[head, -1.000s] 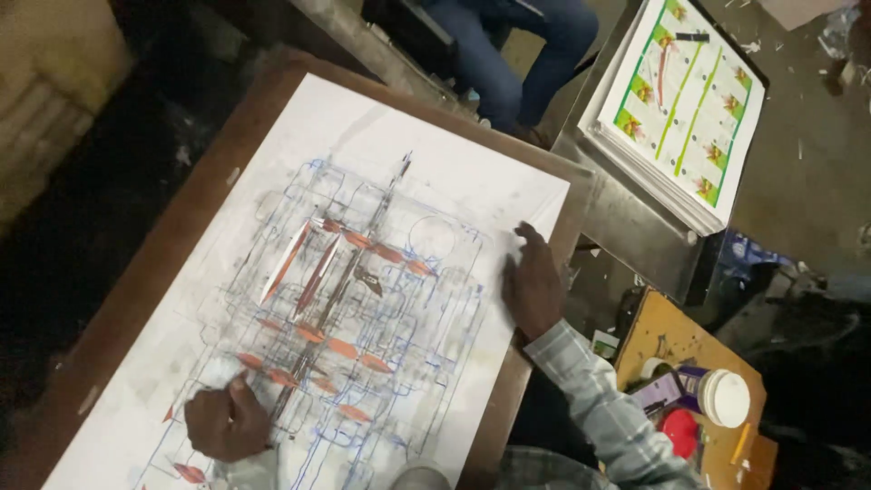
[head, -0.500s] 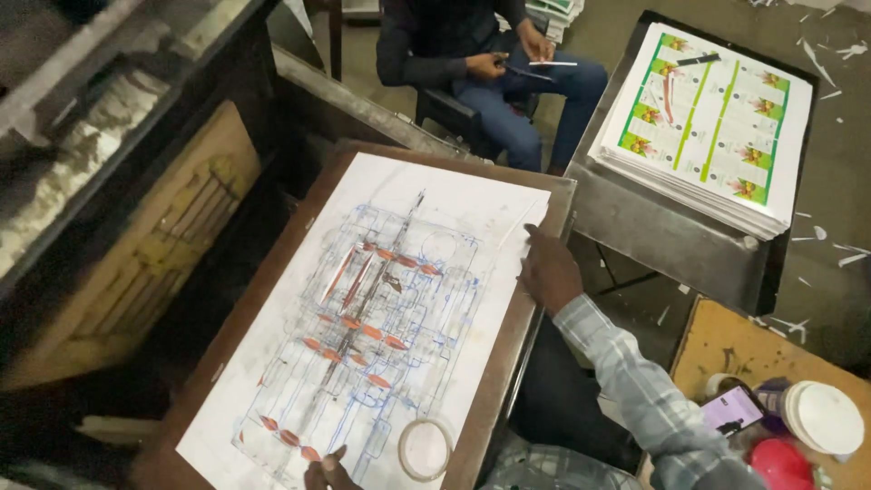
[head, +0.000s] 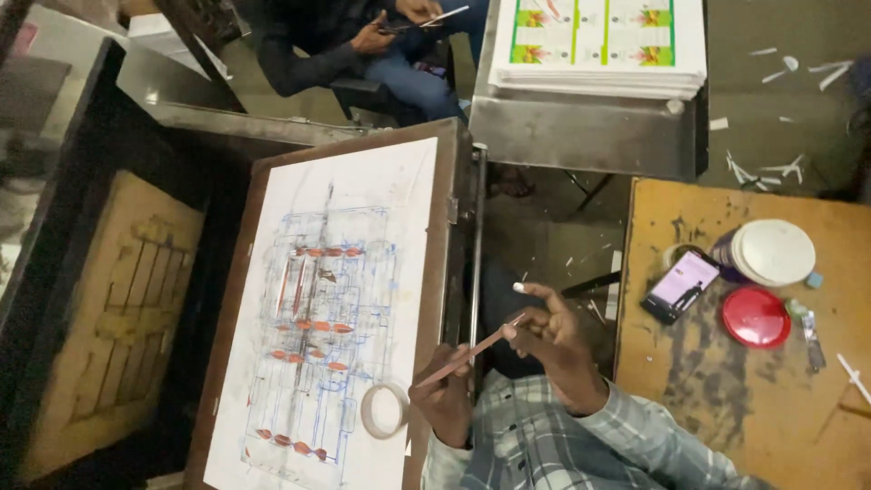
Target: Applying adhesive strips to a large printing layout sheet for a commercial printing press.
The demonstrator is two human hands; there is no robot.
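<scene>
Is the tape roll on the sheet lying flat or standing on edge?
Flat. The tape roll shows its full ring and open centre to the camera, resting on the sheet beside the left hand.

Print workshop: stacked printed sheets (head: 599, 45), marked layout sheet (head: 327, 318), steel table (head: 590, 136).

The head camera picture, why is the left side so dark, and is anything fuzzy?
Head view: light falls on the white sheet and the wooden table; the left edge is in shadow. Both hands, left and right, holding a thin strip, look fairly sharp; the tape roll is slightly soft.
</scene>
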